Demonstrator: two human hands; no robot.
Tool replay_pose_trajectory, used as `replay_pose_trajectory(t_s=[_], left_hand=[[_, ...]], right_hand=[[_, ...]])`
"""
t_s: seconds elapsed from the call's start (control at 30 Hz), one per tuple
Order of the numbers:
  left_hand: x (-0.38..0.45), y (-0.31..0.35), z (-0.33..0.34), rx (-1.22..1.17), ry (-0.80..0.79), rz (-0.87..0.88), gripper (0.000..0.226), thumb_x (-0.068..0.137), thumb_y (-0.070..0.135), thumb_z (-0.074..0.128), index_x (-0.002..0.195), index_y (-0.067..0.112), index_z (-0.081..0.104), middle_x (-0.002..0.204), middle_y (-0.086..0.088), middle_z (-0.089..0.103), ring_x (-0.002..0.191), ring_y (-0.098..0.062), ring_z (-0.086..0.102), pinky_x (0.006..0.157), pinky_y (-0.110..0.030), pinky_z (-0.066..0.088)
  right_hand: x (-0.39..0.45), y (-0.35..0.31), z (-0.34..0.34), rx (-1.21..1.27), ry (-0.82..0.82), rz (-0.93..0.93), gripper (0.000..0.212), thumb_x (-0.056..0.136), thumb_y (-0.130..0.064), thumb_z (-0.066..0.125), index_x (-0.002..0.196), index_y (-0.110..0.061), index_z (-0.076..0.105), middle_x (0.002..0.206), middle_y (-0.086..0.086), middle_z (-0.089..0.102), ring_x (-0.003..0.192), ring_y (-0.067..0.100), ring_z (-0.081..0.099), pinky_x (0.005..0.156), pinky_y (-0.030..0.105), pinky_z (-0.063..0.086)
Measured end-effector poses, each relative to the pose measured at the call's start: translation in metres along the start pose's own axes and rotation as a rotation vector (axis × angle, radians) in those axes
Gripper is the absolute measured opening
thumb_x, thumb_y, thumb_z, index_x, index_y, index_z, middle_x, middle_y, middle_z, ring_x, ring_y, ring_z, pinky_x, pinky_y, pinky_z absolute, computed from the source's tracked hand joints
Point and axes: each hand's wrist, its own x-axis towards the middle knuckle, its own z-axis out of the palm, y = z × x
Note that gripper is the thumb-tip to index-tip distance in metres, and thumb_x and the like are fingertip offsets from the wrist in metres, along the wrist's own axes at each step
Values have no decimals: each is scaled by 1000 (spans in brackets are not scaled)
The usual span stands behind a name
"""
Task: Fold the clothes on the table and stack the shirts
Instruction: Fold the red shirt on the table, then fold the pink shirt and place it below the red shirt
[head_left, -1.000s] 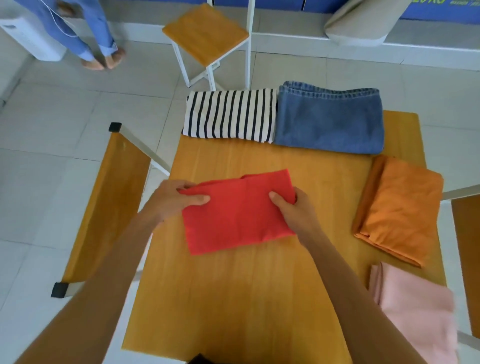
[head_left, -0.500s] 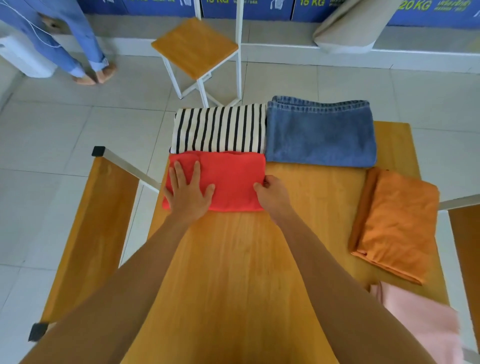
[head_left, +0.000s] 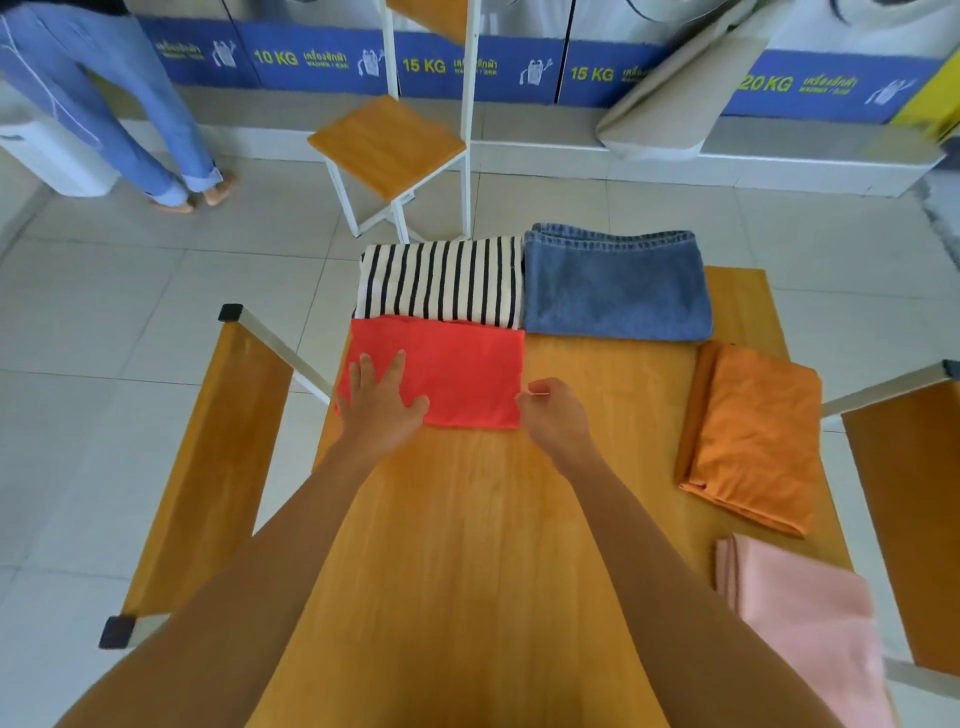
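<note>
The folded red shirt (head_left: 452, 374) lies on the table (head_left: 467, 545), its far edge overlapping the striped shirt (head_left: 441, 278). The left hand (head_left: 382, 402) presses flat and open on its near-left corner, probably to smooth the fold. The right hand (head_left: 553, 415) is loosely curled at the shirt's near-right corner, pinching nothing I can see, and nearer than the shirt the wood is bare.

A self-service laundromat: a row of washing machines (head_left: 519, 57) lines the far wall, their blue panels (head_left: 322, 65) marked 10 KG, 15 KG and 20 KG. On the pale tiled floor (head_left: 130, 291) stand a wooden folding table (head_left: 467, 571) carrying folded garments, and wooden stools (head_left: 387, 143) with white metal frames.
</note>
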Motion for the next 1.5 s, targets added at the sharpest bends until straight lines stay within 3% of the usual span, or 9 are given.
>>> replay_pose_trajectory(t_s=[0.23,0.47,0.57,0.73,1.07,1.17,1.27,1.37,1.5], left_hand=[[-113,24,46,-44,-167,182,75,92,36,52,154,27,12,161,-18,3,149,-30,-2,116,-54,17],[-166,37,64,-156,-287,252,60,94,30,51,150,23,32,159,-11,22,144,-24,26,115,-35,27],[-191,56,76,-221,-346,281,52,92,32,51,143,26,44,149,1,43,103,-8,62,89,-23,44],[-236,84,97,-295,-521,298,44,93,32,53,136,24,53,143,3,50,125,-16,52,98,-30,46],[-284,137,151,-367,-559,159,31,94,35,54,118,18,63,122,-2,63,112,-21,60,101,-37,47],[-303,166,183,-309,-617,123,39,92,54,49,103,19,64,110,-2,66,101,-23,63,91,-41,53],[-321,182,218,-290,-644,42,59,85,61,53,124,16,55,121,0,61,102,-23,60,72,-34,55],[-331,189,238,-253,-583,18,59,77,50,69,122,15,53,110,3,60,94,-16,59,60,-19,49],[-322,173,228,-309,-511,-59,38,78,32,69,110,11,65,99,0,69,87,-16,65,76,-29,55]], right_hand=[[-81,34,-5,-16,31,-41,31,93,-23,61,121,-10,63,108,5,69,99,20,64,86,33,51],[-160,100,-32,131,129,47,20,91,-24,63,108,-15,68,96,1,69,89,19,64,77,35,50],[-189,132,-54,211,188,87,13,91,-21,63,102,-15,67,89,3,68,84,21,63,77,43,53],[-219,172,-98,243,299,148,17,88,-26,61,101,-20,69,95,4,71,90,24,67,82,45,56],[-226,225,-179,76,334,105,21,96,-26,53,111,-18,67,106,-4,70,96,16,62,81,27,50],[-228,247,-210,-10,440,111,23,96,-25,55,113,-17,67,116,3,69,101,22,63,85,30,49],[-234,273,-229,-140,584,245,30,92,-22,59,121,-17,59,131,11,56,120,32,51,100,45,43],[-237,289,-235,-112,424,359,42,91,-22,56,131,-13,44,131,14,49,118,37,51,102,52,45],[-239,293,-225,-135,268,275,33,88,-22,54,118,-12,45,114,7,59,98,29,60,73,35,52]])
